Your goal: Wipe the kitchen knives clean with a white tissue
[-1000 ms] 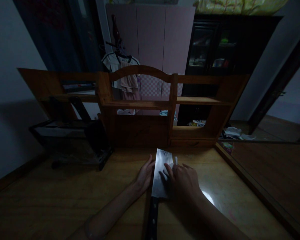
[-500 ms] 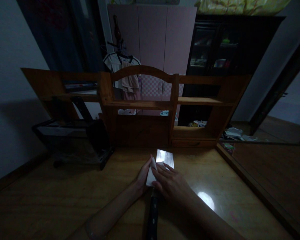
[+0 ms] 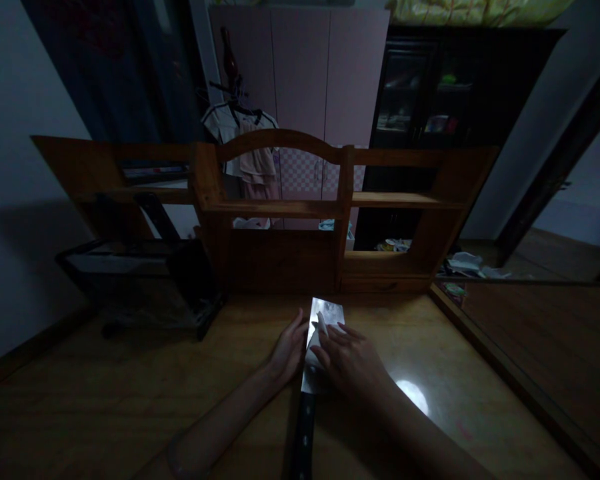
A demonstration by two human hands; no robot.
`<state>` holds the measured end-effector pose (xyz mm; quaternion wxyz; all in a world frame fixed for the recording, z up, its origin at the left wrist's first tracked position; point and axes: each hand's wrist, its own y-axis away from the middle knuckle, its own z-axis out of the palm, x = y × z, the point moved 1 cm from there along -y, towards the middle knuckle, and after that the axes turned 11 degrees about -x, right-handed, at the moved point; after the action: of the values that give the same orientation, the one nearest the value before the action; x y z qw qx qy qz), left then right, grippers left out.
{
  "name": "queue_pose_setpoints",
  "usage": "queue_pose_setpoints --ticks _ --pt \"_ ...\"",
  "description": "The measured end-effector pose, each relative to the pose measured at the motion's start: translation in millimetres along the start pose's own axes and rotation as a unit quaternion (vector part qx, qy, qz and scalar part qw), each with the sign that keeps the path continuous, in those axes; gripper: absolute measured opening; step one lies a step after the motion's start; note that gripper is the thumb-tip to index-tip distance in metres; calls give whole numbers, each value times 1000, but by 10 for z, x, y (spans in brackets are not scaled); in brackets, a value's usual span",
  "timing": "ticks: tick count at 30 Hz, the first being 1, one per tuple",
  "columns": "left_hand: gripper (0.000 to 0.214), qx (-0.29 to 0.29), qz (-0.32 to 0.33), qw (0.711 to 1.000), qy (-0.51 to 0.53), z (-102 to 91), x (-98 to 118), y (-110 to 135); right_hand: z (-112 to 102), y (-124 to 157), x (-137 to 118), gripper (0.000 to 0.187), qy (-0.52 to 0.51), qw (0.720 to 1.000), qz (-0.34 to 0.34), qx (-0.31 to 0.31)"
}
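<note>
A cleaver (image 3: 309,383) with a wide shiny blade and a black riveted handle points away from me, low in the middle of the view. My left hand (image 3: 289,350) holds the blade along its left edge, with part of its fingers hidden behind the metal. Across the upper face of the blade lies my right hand (image 3: 344,353), its fingers pressing a folded white tissue (image 3: 322,327) onto it. Part of the tissue is covered by those fingers.
Under my forearms is a glossy wooden table (image 3: 240,427). A dark knife rack (image 3: 135,287) with black-handled tools stands at the left. A wooden shelf unit (image 3: 275,208) runs along the far side. A raised wooden edge (image 3: 500,360) borders the right.
My right hand has slid the tissue across the blade, uncovering the metal near the handle. The tissue is now more bunched under my fingers. My left hand stays at the left edge.
</note>
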<state>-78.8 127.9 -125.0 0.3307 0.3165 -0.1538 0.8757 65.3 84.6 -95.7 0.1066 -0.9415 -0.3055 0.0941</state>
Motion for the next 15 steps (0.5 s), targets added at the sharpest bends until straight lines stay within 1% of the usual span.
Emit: queue_pose_setpoints --ticks 3,7,9,13,15 --pt "58 3 -7 1000 4 17 9 -1 -61 8 19 33 12 999 40 -14" --pt "60 4 -20 1000 5 21 15 9 -126 25 50 36 52 993 97 -50" --pt "61 3 -19 1000 3 19 15 16 -128 32 68 39 68 988 126 -57" --pt "63 -2 -12 1000 6 5 5 19 -69 40 116 47 75 981 177 -38" --pt "62 1 -11 1000 7 -8 -3 15 -35 39 140 44 75 980 181 -15"
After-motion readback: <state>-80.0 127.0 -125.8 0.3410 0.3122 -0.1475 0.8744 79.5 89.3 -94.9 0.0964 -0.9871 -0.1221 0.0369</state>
